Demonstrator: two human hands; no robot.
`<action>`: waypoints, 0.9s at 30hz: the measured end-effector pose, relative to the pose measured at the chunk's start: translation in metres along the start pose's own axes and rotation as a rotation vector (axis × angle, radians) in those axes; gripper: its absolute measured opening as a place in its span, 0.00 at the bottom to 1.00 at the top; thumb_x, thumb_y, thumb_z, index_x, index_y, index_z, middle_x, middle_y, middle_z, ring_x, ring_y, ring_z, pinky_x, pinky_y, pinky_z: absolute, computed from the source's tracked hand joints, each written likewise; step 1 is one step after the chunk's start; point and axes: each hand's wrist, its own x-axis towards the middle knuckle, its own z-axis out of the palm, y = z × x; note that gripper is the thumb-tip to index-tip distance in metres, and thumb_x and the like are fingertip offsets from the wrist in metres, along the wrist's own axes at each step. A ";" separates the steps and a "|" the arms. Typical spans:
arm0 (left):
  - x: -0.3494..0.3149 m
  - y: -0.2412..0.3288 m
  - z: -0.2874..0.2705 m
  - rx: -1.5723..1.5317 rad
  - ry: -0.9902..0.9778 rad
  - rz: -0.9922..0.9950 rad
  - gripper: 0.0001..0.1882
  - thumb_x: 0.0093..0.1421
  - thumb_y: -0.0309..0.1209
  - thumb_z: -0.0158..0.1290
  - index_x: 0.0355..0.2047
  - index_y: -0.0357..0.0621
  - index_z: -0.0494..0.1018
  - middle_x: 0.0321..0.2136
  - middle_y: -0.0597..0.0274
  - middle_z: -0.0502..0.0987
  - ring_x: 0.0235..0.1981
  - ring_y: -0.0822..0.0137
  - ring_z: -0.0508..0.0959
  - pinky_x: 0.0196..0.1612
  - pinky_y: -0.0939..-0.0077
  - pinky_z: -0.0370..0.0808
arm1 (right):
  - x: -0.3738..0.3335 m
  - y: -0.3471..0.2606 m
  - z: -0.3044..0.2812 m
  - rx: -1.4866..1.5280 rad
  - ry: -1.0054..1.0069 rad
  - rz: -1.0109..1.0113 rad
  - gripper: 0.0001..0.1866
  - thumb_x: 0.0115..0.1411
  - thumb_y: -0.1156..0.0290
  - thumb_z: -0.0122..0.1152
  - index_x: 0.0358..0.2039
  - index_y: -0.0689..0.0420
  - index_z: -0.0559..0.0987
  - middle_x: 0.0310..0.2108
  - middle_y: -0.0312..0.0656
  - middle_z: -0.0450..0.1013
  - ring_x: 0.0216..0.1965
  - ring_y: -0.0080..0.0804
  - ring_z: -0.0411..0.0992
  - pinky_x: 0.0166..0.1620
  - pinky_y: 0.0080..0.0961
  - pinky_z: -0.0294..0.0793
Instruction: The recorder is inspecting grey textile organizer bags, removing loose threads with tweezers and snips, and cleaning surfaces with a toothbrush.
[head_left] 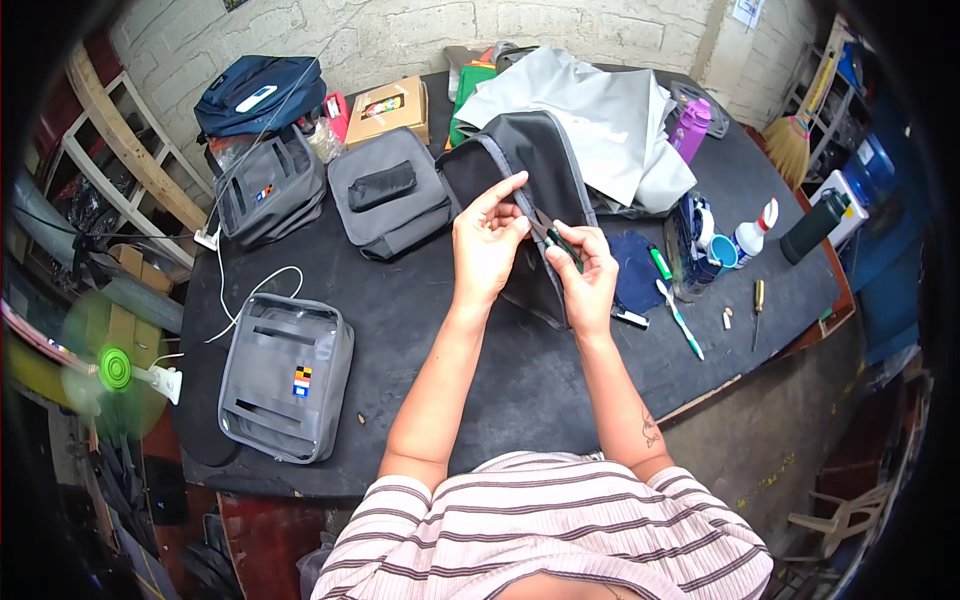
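Two bare hands, both occupied, raised above the middle of a black, smooth-topped worktable [400,330]. Left hand [487,240]: forearm slanting up from the lower edge, index finger extended upward along the seam, thumb and other fingers curled, pinching the edge of an open black fabric bag with grey edging [545,165]. Right hand [585,270]: forearm leaning inward from the lower right, fingers bent, closed around small green-handled metal snips [568,243], blades directed up and left at the same edging; whether they touch it cannot be told. Bag: at the table's centre, tilted, mouth spread, lower part hanging between the forearms. Behind it: crumpled light-grey sheeting [570,120], close against its upper right side. To its left, just beside: a rounded grey fabric bag with a black padded patch [390,200]. Lower left: a grey bag with a transparent front [290,375], well apart from the left forearm, black tabletop showing between. Right of the right hand: a dark-blue cloth piece [635,275], near; then a white-and-teal toothbrush [681,320], lying aslant. Near table edge: runs below both forearms, close to the striped shirt [540,510], then rises obliquely rightward, tabletop extending between it and the toothbrush.
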 end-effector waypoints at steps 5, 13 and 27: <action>-0.002 0.000 0.004 0.004 0.026 0.021 0.26 0.52 0.11 0.51 0.52 0.39 0.73 0.28 0.68 0.72 0.27 0.82 0.71 0.32 0.90 0.72 | 0.000 -0.001 0.001 -0.017 0.000 0.005 0.13 0.54 0.84 0.61 0.41 0.67 0.78 0.40 0.39 0.70 0.43 0.23 0.70 0.50 0.19 0.67; -0.003 0.004 0.007 0.035 0.006 0.023 0.26 0.52 0.12 0.51 0.53 0.40 0.72 0.28 0.69 0.71 0.27 0.83 0.70 0.32 0.90 0.70 | -0.002 0.004 0.001 0.259 0.101 0.209 0.11 0.59 0.82 0.57 0.44 0.64 0.76 0.34 0.33 0.71 0.37 0.19 0.71 0.46 0.15 0.69; -0.004 0.001 -0.001 -0.006 -0.070 -0.075 0.35 0.53 0.13 0.53 0.62 0.42 0.60 0.28 0.64 0.75 0.28 0.77 0.77 0.37 0.79 0.79 | -0.033 0.011 -0.010 -0.052 0.060 0.042 0.11 0.58 0.79 0.60 0.43 0.67 0.77 0.40 0.36 0.67 0.41 0.21 0.69 0.48 0.16 0.68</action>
